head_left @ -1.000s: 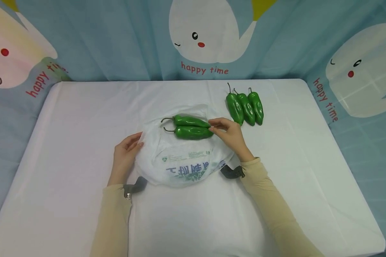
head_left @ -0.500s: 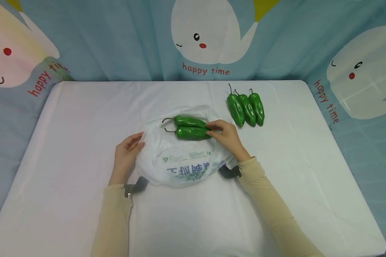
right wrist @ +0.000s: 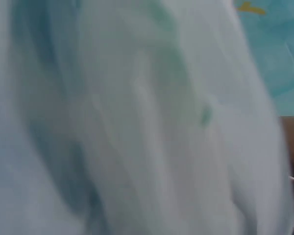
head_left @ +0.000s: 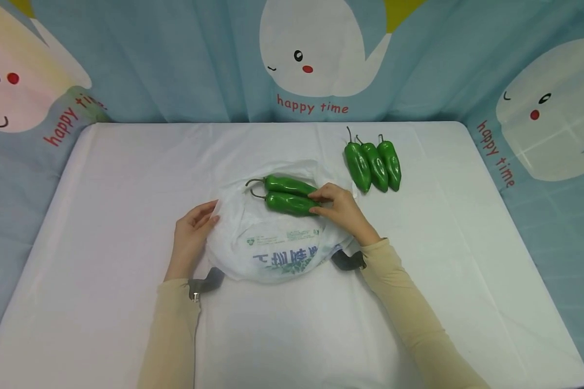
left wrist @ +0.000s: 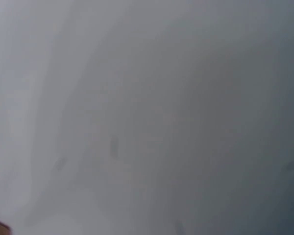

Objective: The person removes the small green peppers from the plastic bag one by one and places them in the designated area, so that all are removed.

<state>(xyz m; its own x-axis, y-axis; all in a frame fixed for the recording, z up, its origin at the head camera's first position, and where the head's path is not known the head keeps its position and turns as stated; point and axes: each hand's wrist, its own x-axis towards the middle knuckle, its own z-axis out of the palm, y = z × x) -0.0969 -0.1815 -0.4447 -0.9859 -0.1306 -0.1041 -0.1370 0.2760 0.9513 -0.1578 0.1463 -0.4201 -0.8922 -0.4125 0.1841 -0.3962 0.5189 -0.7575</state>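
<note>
A white plastic bag with blue and green print lies spread in the middle, seen from the head. Two long green chili peppers lie side by side on it, stems to the left: a farther pepper and a nearer pepper. With thumb and fingers, my right hand pinches the nearer pepper by its tip end. My left hand grips the bag's left edge. Blurred bag plastic fills most of the right wrist view. The left wrist view is mostly pale blur.
Three more green chili peppers lie in a row at the table's back right, stems pointing away. A white cloth covers the table. A blue curtain with whale prints hangs behind and at both sides.
My right hand has shifted slightly left and toward me. The nearer pepper's tip has swung a little toward me, opening a gap from the farther one. The left hand keeps its place.
</note>
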